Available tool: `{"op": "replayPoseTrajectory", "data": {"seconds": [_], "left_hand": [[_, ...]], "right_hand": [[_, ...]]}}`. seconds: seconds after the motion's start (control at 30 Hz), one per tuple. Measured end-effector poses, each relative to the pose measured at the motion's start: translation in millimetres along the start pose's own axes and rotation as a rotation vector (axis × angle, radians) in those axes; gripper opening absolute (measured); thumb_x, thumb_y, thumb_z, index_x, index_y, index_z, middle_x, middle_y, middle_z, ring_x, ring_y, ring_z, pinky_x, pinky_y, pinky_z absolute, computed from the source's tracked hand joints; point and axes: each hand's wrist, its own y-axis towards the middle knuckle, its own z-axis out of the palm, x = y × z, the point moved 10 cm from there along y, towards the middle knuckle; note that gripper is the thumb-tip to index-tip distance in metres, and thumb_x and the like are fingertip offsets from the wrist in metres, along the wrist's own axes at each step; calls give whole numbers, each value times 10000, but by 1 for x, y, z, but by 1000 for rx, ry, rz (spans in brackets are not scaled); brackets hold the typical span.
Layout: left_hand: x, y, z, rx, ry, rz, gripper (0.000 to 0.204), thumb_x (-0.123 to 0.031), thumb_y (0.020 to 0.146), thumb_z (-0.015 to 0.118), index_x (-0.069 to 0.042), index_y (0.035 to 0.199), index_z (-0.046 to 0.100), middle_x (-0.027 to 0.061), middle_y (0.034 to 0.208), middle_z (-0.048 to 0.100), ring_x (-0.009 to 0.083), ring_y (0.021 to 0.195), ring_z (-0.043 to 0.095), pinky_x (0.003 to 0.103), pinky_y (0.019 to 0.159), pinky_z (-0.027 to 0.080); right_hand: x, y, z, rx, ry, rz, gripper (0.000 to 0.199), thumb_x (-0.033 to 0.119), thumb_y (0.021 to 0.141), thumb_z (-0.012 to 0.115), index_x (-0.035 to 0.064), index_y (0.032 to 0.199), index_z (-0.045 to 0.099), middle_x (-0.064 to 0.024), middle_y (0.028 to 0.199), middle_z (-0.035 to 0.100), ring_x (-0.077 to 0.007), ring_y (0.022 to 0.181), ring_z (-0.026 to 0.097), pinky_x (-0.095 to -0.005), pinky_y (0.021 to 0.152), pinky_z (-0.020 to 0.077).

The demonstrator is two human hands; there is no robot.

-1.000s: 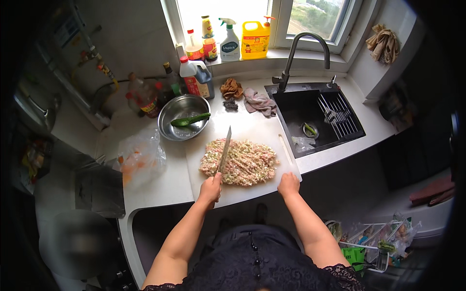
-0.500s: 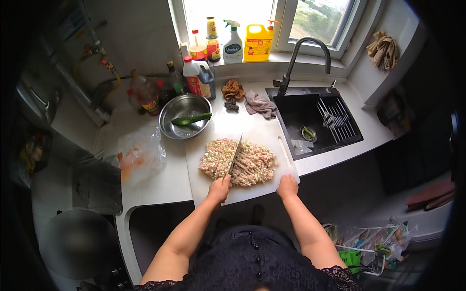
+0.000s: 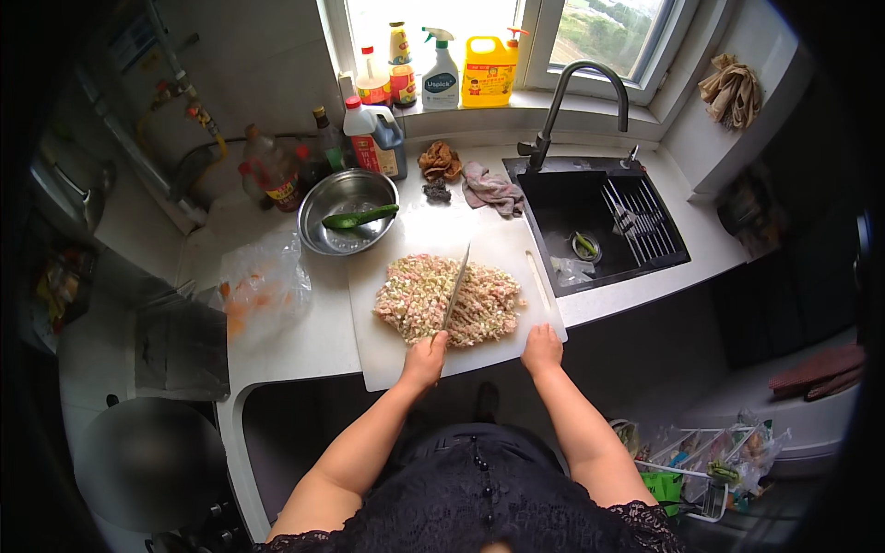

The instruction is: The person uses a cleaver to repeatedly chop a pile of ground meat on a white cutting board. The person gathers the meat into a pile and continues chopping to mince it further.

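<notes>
My left hand (image 3: 424,360) is closed around the handle of a kitchen knife (image 3: 457,288). The blade points away from me and stands on edge in a spread heap of chopped meat mixed with pale bits (image 3: 407,295). Under the heap lies a white cutting board (image 3: 387,361), reaching the counter's front edge. At the board's near right corner my right hand (image 3: 542,350) is closed over its edge, clear of the heap. Behind the board, a steel bowl (image 3: 313,235) holds a green cucumber (image 3: 359,217).
A black sink (image 3: 553,230) with a tall faucet (image 3: 560,101) is at the right. Beside it lie a pinkish cloth (image 3: 493,191) and a brown crumpled item (image 3: 440,161). A clear plastic bag (image 3: 267,276) rests left of the board. Several bottles (image 3: 373,138) line the back.
My left hand and the knife have shifted a little to the right across the heap. My right hand stays at the board's corner. The whole view has moved slightly.
</notes>
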Motion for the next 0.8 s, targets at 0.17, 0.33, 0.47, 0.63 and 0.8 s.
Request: {"op": "replayPoseTrajectory", "data": {"seconds": [0.17, 0.33, 0.47, 0.63, 0.8], "left_hand": [[-8, -2, 3, -41, 40, 88, 529, -447, 941, 409, 3, 723, 581, 197, 614, 577, 359, 635, 598, 447, 610, 447], [20, 9, 14, -21, 94, 10, 525, -447, 938, 413, 6, 731, 577, 200, 631, 584, 355, 651, 602, 444, 625, 460], [-17, -1, 7, 2, -3, 8, 544, -453, 942, 393, 0, 712, 588, 210, 634, 596, 394, 617, 589, 475, 609, 451], [17, 17, -10, -56, 61, 18, 547, -459, 942, 394, -7, 694, 574, 185, 607, 580, 333, 598, 599, 446, 587, 451], [-13, -2, -21, -51, 4, -58, 567, -479, 936, 391, 4, 705, 577, 192, 626, 593, 355, 637, 605, 455, 618, 455]], "right_hand": [[-4, 4, 6, -248, -66, -57, 205, 102, 746, 586, 28, 936, 579, -182, 1087, 579, -309, 1011, 567, -393, 849, 474], [4, 3, 0, -5, -20, -23, 350, 143, 840, 490, -30, 1138, 549, -239, 1243, 515, -339, 1152, 497, -418, 951, 411], [-6, 5, 6, -42, -9, -34, 339, 143, 855, 475, -29, 1137, 548, -243, 1249, 510, -347, 1163, 487, -420, 960, 404], [4, 4, 4, 46, -10, -21, 354, 137, 867, 457, -37, 1166, 533, -246, 1267, 498, -353, 1185, 473, -426, 980, 388], [-2, 5, 3, -222, -87, -80, 287, 116, 777, 554, -1, 1038, 575, -206, 1142, 561, -318, 1023, 555, -402, 856, 467]]}}
